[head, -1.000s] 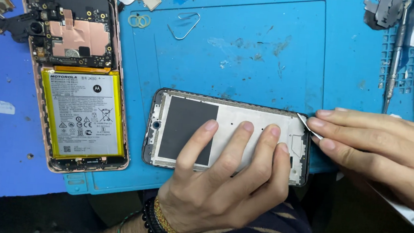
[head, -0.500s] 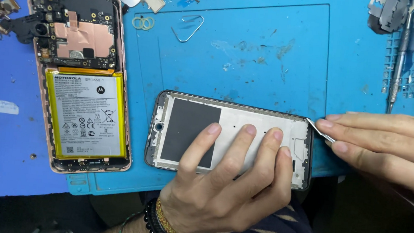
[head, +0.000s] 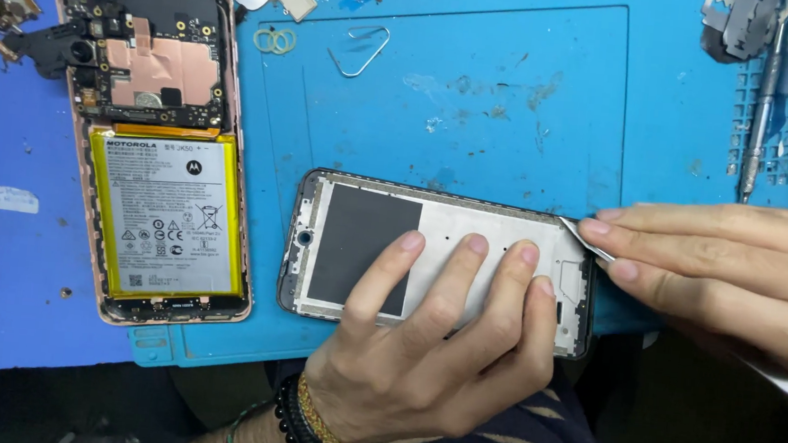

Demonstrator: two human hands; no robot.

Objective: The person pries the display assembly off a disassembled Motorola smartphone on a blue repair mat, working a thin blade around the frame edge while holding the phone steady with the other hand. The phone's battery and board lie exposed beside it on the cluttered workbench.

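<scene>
Head view shows the left hand (head: 430, 348) spread flat, four fingers pressing down on a phone display frame (head: 469, 228) that lies face-down at the lower middle of the frame, on the near edge of a blue work mat (head: 481, 96). The right hand (head: 722, 269), at the right, has its fingers pressed together, pinching a thin metal blade (head: 583, 236) whose tip meets the frame's upper right corner. Thin, light and likely brittle, the frame looks best held flat by broad pressure on its pale backing, not by its edges. An opened phone with battery (head: 166, 216) lies at the left, well apart; a wire clip (head: 360, 49) lies above.
</scene>
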